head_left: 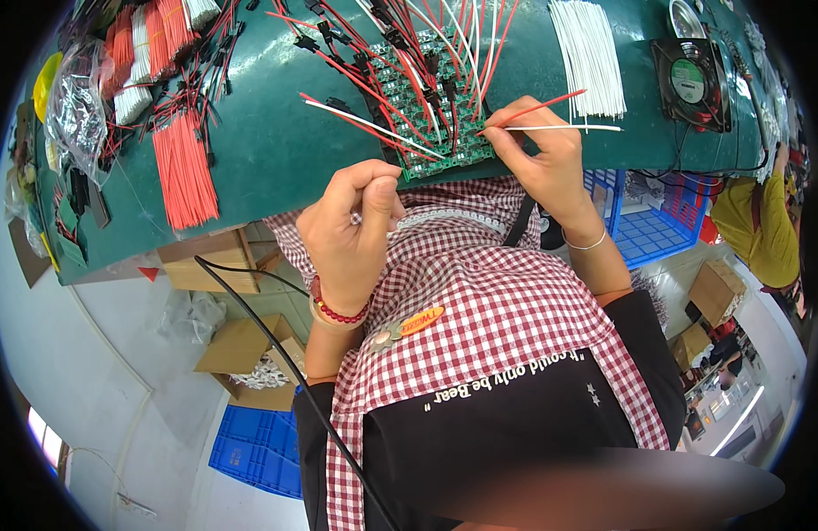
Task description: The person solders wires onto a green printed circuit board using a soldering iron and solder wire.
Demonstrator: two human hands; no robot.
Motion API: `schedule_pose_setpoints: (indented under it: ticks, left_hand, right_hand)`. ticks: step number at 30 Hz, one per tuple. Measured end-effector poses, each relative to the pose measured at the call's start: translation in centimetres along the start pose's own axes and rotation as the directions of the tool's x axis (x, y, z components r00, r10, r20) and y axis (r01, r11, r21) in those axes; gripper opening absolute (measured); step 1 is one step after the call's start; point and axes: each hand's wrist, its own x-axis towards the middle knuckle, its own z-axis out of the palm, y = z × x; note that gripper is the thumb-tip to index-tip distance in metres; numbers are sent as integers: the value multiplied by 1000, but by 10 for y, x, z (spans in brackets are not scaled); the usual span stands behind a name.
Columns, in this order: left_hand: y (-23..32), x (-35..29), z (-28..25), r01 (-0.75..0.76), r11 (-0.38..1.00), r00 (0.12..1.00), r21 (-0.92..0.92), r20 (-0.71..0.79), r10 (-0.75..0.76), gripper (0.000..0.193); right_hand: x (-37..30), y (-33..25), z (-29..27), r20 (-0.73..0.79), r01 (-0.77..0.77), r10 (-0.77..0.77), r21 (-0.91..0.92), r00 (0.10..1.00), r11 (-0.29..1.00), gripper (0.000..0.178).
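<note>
A green circuit board panel (pixel 436 106) lies at the table's near edge, with many red and white wires standing up from it. At its right near corner my right hand (pixel 544 164) pinches a red wire (pixel 551 103) and a white wire (pixel 568 127). Their long ends stick out to the right, and their other ends are hidden at the fingertips. By the panel's left near corner is my left hand (pixel 351 230), closed with its fingers curled; whatever is between the fingertips cannot be made out. Loose red and white wires (pixel 374 124) cross the panel's left side.
A bundle of white wires (pixel 588 57) lies right of the panel, beside a black fan (pixel 692 84). Red wires (pixel 186 168) and a clear plastic bag (pixel 77 111) are at left. A black cable (pixel 276 341) hangs by my left arm. Blue crates (pixel 661 226) stand below the table.
</note>
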Motion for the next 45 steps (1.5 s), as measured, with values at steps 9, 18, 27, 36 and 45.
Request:
schedule_pose_setpoints:
  ticks: [9,18,27,36,45]
  left_hand:
    - [1,0,-1,4,1000,1000,-20,1,-4,7]
    - [-10,27,-35,74,996,966,57,-253,-58,14]
    - [-70,78,-128,311,570,822,761,-516,240,34]
    - [-69,90,-132,501,327,842,801,-539,30,30]
    - [-71,92,-144,451,265,890,852,-450,-68,32]
  right_hand:
    - [-1,-1,1,-10,-10,10,6,1000,1000,8]
    - [-1,-4,5,7,-65,65,7,998,998,9]
    - [4,-8,2,48,-112,112,-2,993,994,18]
    - [11,-9,-4,99,-53,65,-120,993,991,21]
    - [5,32,-61,-350,-335,192,-414,917,846,17]
